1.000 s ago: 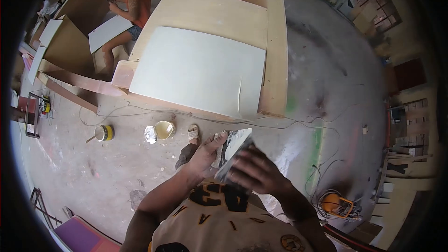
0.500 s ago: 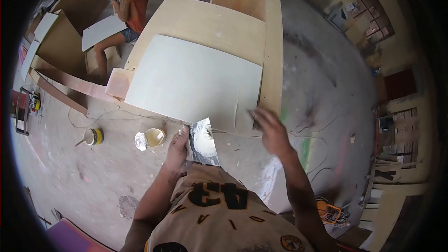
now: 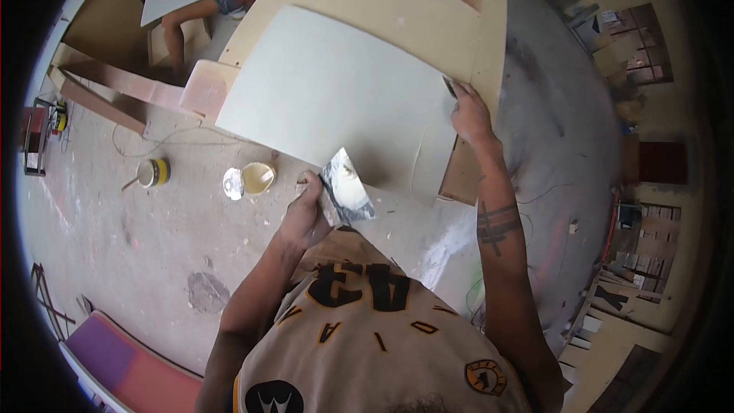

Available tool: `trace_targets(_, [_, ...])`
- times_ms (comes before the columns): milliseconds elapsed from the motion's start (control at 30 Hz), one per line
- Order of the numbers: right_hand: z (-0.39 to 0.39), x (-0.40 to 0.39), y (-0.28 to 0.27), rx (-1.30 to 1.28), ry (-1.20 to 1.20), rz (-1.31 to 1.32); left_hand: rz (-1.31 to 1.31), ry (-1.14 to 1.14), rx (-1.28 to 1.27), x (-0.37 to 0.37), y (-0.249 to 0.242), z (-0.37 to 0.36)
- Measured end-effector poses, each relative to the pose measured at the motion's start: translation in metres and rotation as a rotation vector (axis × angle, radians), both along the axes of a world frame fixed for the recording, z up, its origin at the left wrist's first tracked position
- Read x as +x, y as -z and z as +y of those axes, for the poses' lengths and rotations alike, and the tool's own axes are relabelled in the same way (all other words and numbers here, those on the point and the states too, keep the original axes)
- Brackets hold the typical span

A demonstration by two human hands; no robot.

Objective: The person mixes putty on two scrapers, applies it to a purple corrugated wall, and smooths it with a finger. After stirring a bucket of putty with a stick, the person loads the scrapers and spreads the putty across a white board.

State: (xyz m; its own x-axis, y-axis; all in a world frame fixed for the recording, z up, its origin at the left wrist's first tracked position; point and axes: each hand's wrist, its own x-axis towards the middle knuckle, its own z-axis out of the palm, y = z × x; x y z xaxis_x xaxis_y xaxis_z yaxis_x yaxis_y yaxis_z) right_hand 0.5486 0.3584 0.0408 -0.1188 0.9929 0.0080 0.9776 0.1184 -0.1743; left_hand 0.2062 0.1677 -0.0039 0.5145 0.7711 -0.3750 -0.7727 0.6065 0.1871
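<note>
My left hand (image 3: 302, 218) is closed on a flat metal putty plate (image 3: 350, 187) with pale and dark smears on it, held in front of my chest. My right hand (image 3: 472, 115) grips a small dark-edged putty knife (image 3: 449, 87) against the far right edge of a white panel (image 3: 329, 92). The panel lies on a larger plywood piece (image 3: 359, 0). A thin raised line of filler runs near the panel's right end. How the knife sits inside my fingers is hidden.
An open can of cream filler (image 3: 258, 177) stands on the floor beside its lid (image 3: 233, 183). Left of it is a yellow-labelled can (image 3: 154, 173) with a stick. Another person (image 3: 183, 19) sits at the upper left with a white board. A cable crosses the floor.
My right hand has moved forward from the panel's near right corner to its far right edge. The plate in my left hand has tilted. The whole view has shifted.
</note>
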Motion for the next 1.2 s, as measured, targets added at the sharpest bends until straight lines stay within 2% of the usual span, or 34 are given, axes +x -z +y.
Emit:
trace_targets(67, [-0.003,-0.004,-0.006,-0.044,0.034,0.035,0.027,-0.013,-0.001,0.000,0.003,0.000])
trace_targets(233, [-0.035,-0.022,-0.028,-0.152,-0.072,0.098,0.035,-0.006,-0.017,0.000,-0.005,0.002])
trace_targets(467, [-0.132,-0.053,-0.044,-0.261,-0.206,0.178,-0.041,-0.037,0.046,0.001,0.009,-0.006])
trace_targets(533, [-0.160,-0.056,-0.044,-0.215,-0.298,0.157,-0.132,-0.095,0.016,0.005,0.011,-0.009])
trace_targets(667, [-0.209,-0.043,-0.051,-0.272,-0.350,0.160,-0.079,-0.201,-0.075,0.013,0.006,-0.009])
trace_targets(767, [-0.233,-0.024,-0.072,-0.480,-0.282,0.109,-0.070,-0.242,-0.046,0.015,0.004,-0.009])
trace_targets(800, [-0.241,-0.020,-0.079,-0.472,-0.284,0.109,-0.065,-0.208,-0.052,0.015,0.005,-0.011])
trace_targets(867, [-0.256,-0.015,-0.092,-0.245,-0.157,0.279,-0.057,-0.177,-0.059,0.016,0.007,-0.024])
trace_targets(933, [-0.267,-0.020,-0.106,-0.181,-0.105,0.369,-0.073,-0.055,-0.024,0.020,0.002,-0.041])
trace_targets(1033, [-0.285,-0.041,-0.115,0.144,-0.291,0.482,-0.029,0.080,-0.053,0.027,-0.002,-0.073])
trace_targets(1133, [-0.314,-0.071,-0.111,0.259,-0.608,0.542,-0.099,0.164,-0.127,0.035,-0.025,-0.093])
trace_targets(1200, [-0.326,-0.081,-0.097,0.255,-0.785,0.508,-0.113,0.286,-0.035,0.036,-0.039,-0.100])
